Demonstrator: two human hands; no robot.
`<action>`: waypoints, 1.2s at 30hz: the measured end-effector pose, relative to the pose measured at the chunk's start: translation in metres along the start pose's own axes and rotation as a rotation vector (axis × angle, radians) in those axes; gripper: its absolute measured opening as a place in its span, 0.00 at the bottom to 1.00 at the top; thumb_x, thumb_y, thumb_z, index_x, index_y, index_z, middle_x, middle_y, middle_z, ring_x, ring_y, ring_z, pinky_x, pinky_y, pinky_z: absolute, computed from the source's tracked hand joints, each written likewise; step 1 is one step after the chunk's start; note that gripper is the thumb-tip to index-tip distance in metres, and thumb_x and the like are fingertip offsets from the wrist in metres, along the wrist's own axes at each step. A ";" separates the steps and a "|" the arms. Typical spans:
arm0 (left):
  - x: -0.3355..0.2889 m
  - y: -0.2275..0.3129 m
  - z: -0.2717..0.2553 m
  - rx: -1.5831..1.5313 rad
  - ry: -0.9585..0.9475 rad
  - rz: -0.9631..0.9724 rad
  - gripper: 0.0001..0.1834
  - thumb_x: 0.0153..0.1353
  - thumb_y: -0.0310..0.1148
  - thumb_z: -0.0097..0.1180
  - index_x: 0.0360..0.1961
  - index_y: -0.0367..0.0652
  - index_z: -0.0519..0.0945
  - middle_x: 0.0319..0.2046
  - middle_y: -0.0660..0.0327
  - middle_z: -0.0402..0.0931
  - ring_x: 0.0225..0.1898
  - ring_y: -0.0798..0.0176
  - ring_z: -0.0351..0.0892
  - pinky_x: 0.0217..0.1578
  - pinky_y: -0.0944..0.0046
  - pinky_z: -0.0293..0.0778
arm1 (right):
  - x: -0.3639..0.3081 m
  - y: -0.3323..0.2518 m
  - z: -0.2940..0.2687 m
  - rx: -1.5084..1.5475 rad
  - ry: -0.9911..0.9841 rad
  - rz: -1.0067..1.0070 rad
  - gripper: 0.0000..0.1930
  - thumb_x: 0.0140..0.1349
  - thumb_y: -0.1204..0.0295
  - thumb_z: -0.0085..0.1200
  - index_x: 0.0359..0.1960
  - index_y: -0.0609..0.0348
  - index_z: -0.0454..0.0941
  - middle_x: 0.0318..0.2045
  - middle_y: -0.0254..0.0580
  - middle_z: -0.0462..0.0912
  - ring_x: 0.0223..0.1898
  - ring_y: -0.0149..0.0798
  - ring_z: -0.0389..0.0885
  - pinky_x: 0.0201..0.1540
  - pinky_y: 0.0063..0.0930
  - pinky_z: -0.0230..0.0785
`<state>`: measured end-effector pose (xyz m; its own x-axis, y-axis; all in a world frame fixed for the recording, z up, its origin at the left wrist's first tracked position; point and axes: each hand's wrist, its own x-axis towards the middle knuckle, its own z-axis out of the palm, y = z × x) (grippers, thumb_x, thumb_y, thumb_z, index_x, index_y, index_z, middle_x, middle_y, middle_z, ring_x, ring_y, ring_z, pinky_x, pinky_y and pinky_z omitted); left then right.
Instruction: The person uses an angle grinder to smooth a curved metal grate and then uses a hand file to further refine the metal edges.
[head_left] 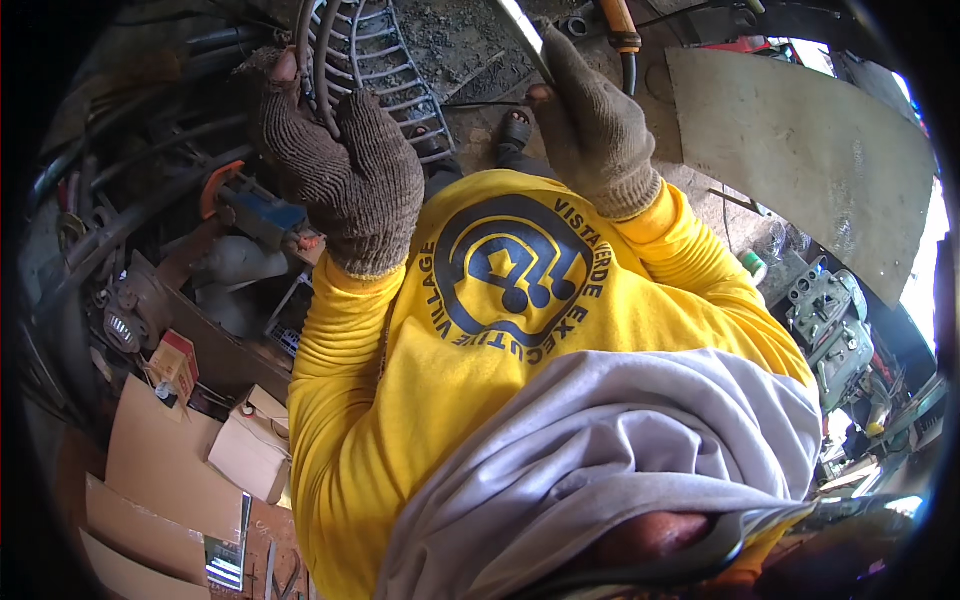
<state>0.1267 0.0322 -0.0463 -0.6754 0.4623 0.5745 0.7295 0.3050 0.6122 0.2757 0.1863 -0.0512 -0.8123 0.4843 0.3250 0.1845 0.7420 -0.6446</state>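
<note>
My left hand [345, 175], in a brown knitted glove with a bare fingertip showing, is closed around curved grey metal rods [322, 60] at the upper left of the head view. Just beyond them curves a ladder-like metal grille [395, 75] with several crossbars; I cannot tell whether the rods are joined to it. Gloved alike, my right hand [598, 135] grips a pale, narrow metal bar [522, 35] that slants up and out of view. Close to its right is an orange handle [618, 25] with a dark lower end.
A large, curved-looking metal sheet [800, 150] fills the upper right. Green-grey machinery [825, 310] stands at the right, amid clutter. At the left are a blue tool [265, 215], a red box [175, 365] and cardboard [165, 460]. A sandalled foot [515, 128] shows below the grille.
</note>
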 end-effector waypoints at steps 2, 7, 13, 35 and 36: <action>0.005 0.002 -0.004 0.050 -0.024 -0.015 0.27 0.63 0.22 0.54 0.63 0.27 0.63 0.56 0.42 0.70 0.58 0.49 0.74 0.59 0.56 0.71 | 0.000 0.008 0.009 0.037 0.052 -0.031 0.22 0.65 0.67 0.58 0.61 0.55 0.74 0.32 0.51 0.84 0.32 0.51 0.86 0.34 0.38 0.78; 0.005 -0.008 -0.015 0.116 -0.002 -0.058 0.26 0.63 0.24 0.56 0.61 0.28 0.66 0.56 0.44 0.71 0.58 0.49 0.74 0.60 0.55 0.69 | -0.012 0.019 0.010 0.109 -0.170 0.119 0.17 0.66 0.68 0.57 0.54 0.60 0.76 0.30 0.53 0.83 0.32 0.54 0.85 0.35 0.39 0.77; 0.011 -0.001 -0.011 0.010 0.015 -0.150 0.30 0.61 0.30 0.62 0.62 0.33 0.67 0.57 0.46 0.72 0.60 0.50 0.73 0.63 0.55 0.66 | -0.013 0.013 0.003 0.158 -0.232 0.220 0.15 0.67 0.69 0.55 0.52 0.62 0.75 0.28 0.53 0.82 0.30 0.53 0.85 0.33 0.40 0.76; 0.003 -0.007 0.000 -0.078 0.060 -0.070 0.30 0.60 0.27 0.61 0.62 0.31 0.66 0.60 0.46 0.69 0.62 0.50 0.70 0.65 0.54 0.62 | -0.020 -0.006 0.000 0.124 -0.170 0.161 0.25 0.67 0.65 0.53 0.64 0.57 0.68 0.34 0.58 0.83 0.34 0.57 0.85 0.35 0.45 0.77; 0.003 -0.009 0.000 -0.078 0.044 -0.051 0.30 0.60 0.28 0.61 0.62 0.31 0.65 0.60 0.46 0.69 0.62 0.50 0.70 0.65 0.54 0.62 | -0.021 -0.008 0.000 0.121 -0.148 0.170 0.25 0.67 0.66 0.53 0.64 0.57 0.68 0.34 0.58 0.83 0.34 0.57 0.85 0.35 0.44 0.77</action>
<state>0.1180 0.0304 -0.0499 -0.7166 0.4101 0.5642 0.6849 0.2607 0.6804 0.2910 0.1706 -0.0530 -0.8493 0.5172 0.1058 0.2648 0.5908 -0.7622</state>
